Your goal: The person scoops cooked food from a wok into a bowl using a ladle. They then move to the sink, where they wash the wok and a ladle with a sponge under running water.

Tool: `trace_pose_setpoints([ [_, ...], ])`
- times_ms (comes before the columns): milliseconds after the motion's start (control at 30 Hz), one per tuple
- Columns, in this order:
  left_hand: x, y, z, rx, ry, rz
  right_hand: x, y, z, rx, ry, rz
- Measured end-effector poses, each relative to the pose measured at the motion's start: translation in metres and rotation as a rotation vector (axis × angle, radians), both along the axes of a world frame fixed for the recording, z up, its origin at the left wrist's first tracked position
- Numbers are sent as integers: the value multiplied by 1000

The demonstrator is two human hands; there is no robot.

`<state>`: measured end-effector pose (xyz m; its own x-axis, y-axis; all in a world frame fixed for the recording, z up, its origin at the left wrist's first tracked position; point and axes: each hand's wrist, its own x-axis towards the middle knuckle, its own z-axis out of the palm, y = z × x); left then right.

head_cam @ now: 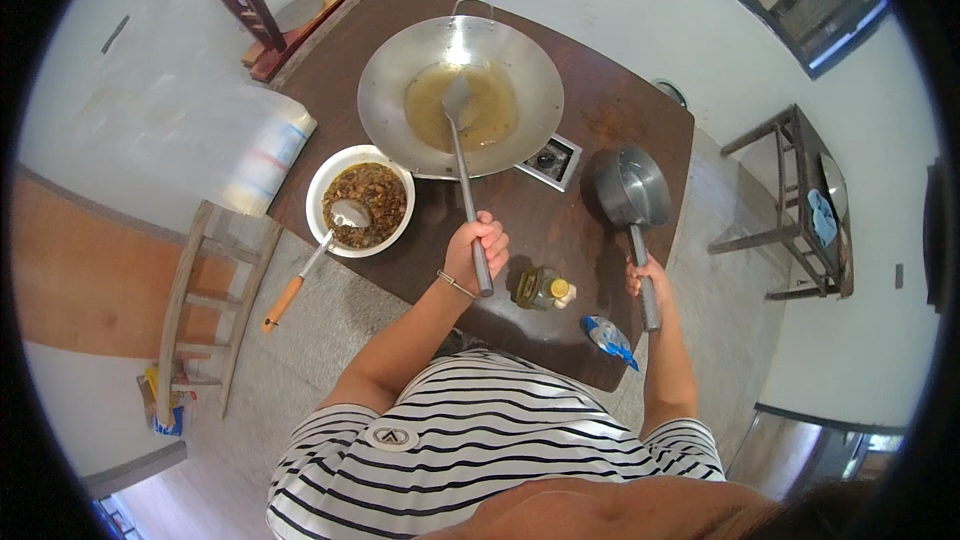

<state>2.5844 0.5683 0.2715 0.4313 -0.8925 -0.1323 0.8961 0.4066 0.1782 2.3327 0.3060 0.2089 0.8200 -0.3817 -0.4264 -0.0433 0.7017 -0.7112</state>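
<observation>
My left hand (pixel 478 247) grips the long handle of a metal wok spatula (pixel 461 157). The spatula's blade rests in yellowish liquid (pixel 491 109) inside a wide metal wok (pixel 536 90). To the right, my right hand (pixel 649 279) holds a deep metal ladle (pixel 637 187) by its handle, its bowl turned upward over the table. Left of the wok, a white bowl (pixel 316 214) holds a brown, chunky cooked food (pixel 379 199). A metal serving spoon with a wooden handle (pixel 289 298) lies in that food, its handle sticking out past the table's edge.
Between my hands stand a glass bottle with a yellow cap (pixel 536 289) and a small pale item. A blue-and-white packet (pixel 609 337) lies on the dark wooden table (pixel 517 225) near its front edge. A cooktop part (pixel 555 163) shows beside the wok. A wooden ladder-like frame (pixel 214 300) is at left.
</observation>
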Motion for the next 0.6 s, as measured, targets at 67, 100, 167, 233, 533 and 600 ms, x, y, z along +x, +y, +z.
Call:
trace_pose_setpoints([
  [67,6,-2,-12,-238,49,-76,-1,-2,-10,-17,12,-12],
  [100,6,-4,-10,-247,84,-91,-3,-3,-12,-43,16,-5],
  [167,4,-9,-4,-267,154,-125,-5,-5,-17,-94,23,7],
  [233,1,-15,1,-306,118,-179,-4,-5,-14,-100,38,11],
  [533,1,-42,-16,32,-70,-222,-5,-14,-26,-162,133,58],
  [600,7,-40,-21,103,-121,-229,-6,-13,-25,-199,155,49],
])
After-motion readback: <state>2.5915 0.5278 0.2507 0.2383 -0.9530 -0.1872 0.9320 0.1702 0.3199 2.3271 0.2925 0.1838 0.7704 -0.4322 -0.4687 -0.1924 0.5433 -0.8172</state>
